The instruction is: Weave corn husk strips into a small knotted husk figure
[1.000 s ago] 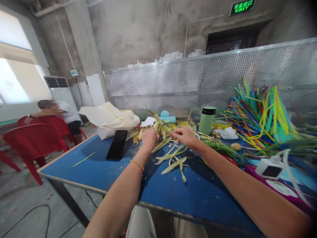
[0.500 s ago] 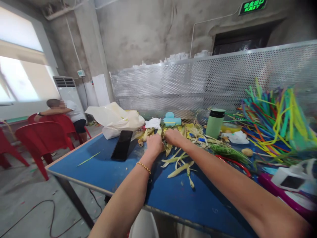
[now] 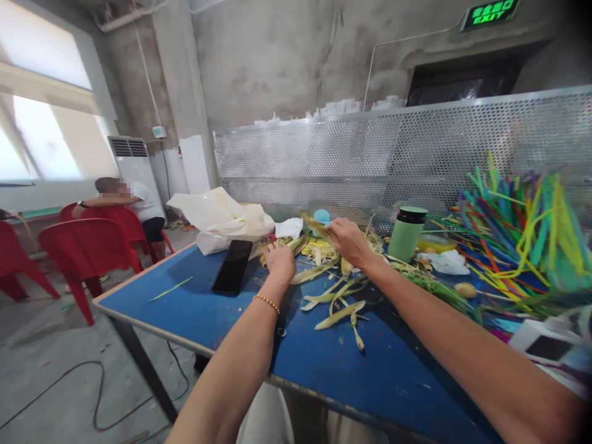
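Observation:
My left hand (image 3: pixel 280 260) is closed round a yellow-green husked stalk (image 3: pixel 296 243) lying on the blue table (image 3: pixel 217 314). My right hand (image 3: pixel 348 240) is raised a little above the pile and pinches a husk strip (image 3: pixel 313 226) that runs up and left from its fingers. Between and below the hands lies a heap of peeled husk strips (image 3: pixel 335 296), pale green and yellow. A thin bead bracelet sits on my left wrist.
A black phone (image 3: pixel 232 266) lies left of my left hand, a white plastic bag (image 3: pixel 217 219) behind it. A green bottle (image 3: pixel 406 234) and bright plastic straws (image 3: pixel 522 228) stand at right, a white device (image 3: pixel 543 342) near the edge. Perforated metal screen behind. Red chairs (image 3: pixel 87 253) and a seated person at left.
My right hand has lifted up and to the right, away from my left hand, drawing a husk strip off the stalk. The camera has shifted slightly left.

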Available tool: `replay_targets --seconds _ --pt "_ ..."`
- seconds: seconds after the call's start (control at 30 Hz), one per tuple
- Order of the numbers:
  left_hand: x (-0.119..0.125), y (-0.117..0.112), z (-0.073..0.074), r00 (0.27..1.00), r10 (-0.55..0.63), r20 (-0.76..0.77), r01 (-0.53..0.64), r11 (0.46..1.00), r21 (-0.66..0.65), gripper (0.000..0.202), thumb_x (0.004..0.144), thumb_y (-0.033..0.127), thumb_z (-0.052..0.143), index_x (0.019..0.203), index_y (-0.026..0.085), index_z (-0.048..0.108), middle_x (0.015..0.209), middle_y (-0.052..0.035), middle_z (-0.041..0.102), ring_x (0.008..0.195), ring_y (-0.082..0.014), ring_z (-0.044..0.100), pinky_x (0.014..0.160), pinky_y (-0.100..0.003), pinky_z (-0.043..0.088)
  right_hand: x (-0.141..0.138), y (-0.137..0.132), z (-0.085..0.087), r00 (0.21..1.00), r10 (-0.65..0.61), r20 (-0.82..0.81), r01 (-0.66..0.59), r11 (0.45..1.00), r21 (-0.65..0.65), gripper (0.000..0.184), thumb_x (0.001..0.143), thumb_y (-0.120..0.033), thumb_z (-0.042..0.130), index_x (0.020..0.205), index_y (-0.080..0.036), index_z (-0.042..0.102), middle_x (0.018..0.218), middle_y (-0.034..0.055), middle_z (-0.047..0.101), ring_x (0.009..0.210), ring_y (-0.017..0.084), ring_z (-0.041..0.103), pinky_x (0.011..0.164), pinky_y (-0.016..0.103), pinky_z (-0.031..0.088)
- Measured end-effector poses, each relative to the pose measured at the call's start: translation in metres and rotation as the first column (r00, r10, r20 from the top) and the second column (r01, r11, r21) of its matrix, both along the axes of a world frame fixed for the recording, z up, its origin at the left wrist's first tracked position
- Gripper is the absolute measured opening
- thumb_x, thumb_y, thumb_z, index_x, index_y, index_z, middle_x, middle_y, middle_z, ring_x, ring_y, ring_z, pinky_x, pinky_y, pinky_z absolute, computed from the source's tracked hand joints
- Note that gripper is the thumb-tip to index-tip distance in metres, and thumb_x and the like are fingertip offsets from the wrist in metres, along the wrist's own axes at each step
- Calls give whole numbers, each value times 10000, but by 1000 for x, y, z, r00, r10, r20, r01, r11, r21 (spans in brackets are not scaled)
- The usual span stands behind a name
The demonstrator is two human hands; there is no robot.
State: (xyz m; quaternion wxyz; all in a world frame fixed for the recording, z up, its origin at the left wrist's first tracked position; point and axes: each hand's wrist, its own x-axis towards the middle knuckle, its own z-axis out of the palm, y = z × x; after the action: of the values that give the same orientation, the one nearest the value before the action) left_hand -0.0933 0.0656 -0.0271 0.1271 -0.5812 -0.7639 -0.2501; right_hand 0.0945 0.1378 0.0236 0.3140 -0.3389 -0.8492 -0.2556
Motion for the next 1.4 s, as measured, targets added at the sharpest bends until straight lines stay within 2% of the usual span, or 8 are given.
replay_targets --seconds 0.17,0.37,0.53,0.63,0.83,1.0,1.2,1.4 --pt "28 -9 17 957 -274 101 244 941 236 313 894 311 472 1066 125 656 1110 -175 593 1085 -282 514 938 -405 368 3 -13 20 838 67 -541 -200 961 -191 200 826 -241 485 816 -146 660 798 69 674 718 171 584 697 269 447" --pt "55 -21 28 670 -643 370 521 763 382 276 813 394 591 869 137 675 769 -56 636 751 -173 569 709 -272 424 8 -47 14 631 -111 -768 -386 813 -435 164 725 -224 520 744 -137 658 628 42 659 564 151 617 522 229 467" --pt "59 -30 29 111 -695 710 634 600 487 404 864 450 480 730 107 645 648 -67 648 501 -124 541 552 -260 421 25 -67 4 588 -155 -794 -406 792 -455 93 678 -221 535 677 -162 608 538 10 607 481 135 575 471 226 472" --pt "63 -33 29 -83 -610 788 676 546 494 434 841 478 514 716 87 654 646 -101 665 470 -133 558 535 -272 439 35 -79 0 539 -137 -831 -485 757 -439 82 672 -234 530 647 -172 577 505 -5 580 458 121 543 459 221 466" --pt "70 -40 30 -115 -519 847 744 520 419 371 799 427 589 819 65 666 691 -121 696 464 -144 587 505 -263 430 46 -91 0 531 -116 -839 -515 742 -428 89 684 -259 524 634 -185 530 485 -28 538 457 109 518 468 221 451" --pt "73 -45 32 -102 -533 840 716 547 434 367 810 415 586 851 61 673 748 -121 706 501 -128 602 509 -238 421 44 -93 -2 407 -171 -897 -520 765 -381 230 645 -205 561 864 -200 491 573 -36 581 462 126 548 451 234 459" --pt "75 -46 32 -293 -347 891 677 582 450 276 713 268 700 918 87 664 774 -86 689 617 -132 618 595 -239 476 42 -91 -7 473 -85 -877 -551 748 -370 177 641 -219 562 805 -206 498 571 -31 575 477 131 554 464 238 456" --pt "71 -35 26 -452 -299 840 635 554 538 269 818 361 640 875 99 662 648 -33 602 558 -91 549 556 -213 456 42 -96 -4 462 -126 -878 -581 705 -407 142 652 -232 523 772 -183 579 550 -20 585 448 119 515 432 228 436"
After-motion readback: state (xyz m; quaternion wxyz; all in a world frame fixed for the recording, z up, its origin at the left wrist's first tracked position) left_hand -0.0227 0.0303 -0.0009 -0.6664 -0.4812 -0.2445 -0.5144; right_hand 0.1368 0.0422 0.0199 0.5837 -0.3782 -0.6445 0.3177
